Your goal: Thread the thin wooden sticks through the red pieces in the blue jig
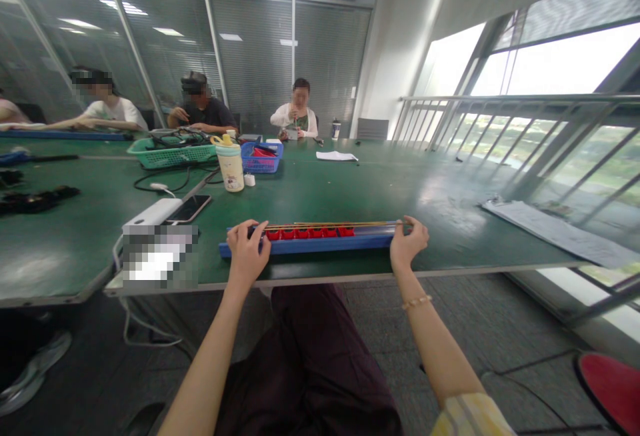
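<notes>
Straight beyond the blue trough (320,247), green tabletop (320,196) lay wide open! Left of the trough, a white box (153,215) and phone (193,209) crowded in; past its left end stood a cup (231,168). Left hand (246,249) and right hand (407,243) blocked the trough's ends, thin rods (370,225) its top.

Yellow-lidded cream cylindrical bottle (231,168) stands between green plastic mesh basket (173,157) and blue plastic mesh basket (263,165); flat paper-covered clipboard (557,226) lies at right.
</notes>
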{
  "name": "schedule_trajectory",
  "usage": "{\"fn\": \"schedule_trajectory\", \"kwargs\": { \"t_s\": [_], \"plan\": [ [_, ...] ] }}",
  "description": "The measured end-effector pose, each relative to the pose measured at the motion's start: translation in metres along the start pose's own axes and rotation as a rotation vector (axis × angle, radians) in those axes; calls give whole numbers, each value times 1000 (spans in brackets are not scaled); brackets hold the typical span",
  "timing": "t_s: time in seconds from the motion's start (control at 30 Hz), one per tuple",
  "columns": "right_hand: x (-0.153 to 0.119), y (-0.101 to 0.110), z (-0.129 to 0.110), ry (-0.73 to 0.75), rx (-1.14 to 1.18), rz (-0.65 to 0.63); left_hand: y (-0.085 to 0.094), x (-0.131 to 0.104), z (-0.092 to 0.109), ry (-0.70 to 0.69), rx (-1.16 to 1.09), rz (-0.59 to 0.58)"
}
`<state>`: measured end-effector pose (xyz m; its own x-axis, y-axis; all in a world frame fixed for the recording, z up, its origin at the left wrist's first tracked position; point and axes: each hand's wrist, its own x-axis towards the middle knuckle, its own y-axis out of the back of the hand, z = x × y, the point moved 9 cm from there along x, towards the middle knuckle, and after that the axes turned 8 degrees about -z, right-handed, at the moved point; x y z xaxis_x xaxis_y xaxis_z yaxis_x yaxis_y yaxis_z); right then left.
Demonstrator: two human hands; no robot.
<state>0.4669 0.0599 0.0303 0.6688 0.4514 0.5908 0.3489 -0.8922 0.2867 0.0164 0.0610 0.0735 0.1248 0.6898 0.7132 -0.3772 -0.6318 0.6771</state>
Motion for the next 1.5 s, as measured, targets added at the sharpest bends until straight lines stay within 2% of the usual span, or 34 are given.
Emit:
{"fn": "schedule_trajectory", "kwargs": {
  "t_s": [0.23,0.67,1.23,1.5],
  "plan": [
    [0,-2,-6,64,37,0,0,0,0,9,2,-10],
    [-1,-4,-9,18,18,-25,-1,0,-1,13,-18,-17],
    [-3,-4,-15,39,-7,-27,5,1,2,-5,-16,-22],
    [-5,-8,-21,32,-20,-85,6,1,2,2,-14,-20]
  ]
}}
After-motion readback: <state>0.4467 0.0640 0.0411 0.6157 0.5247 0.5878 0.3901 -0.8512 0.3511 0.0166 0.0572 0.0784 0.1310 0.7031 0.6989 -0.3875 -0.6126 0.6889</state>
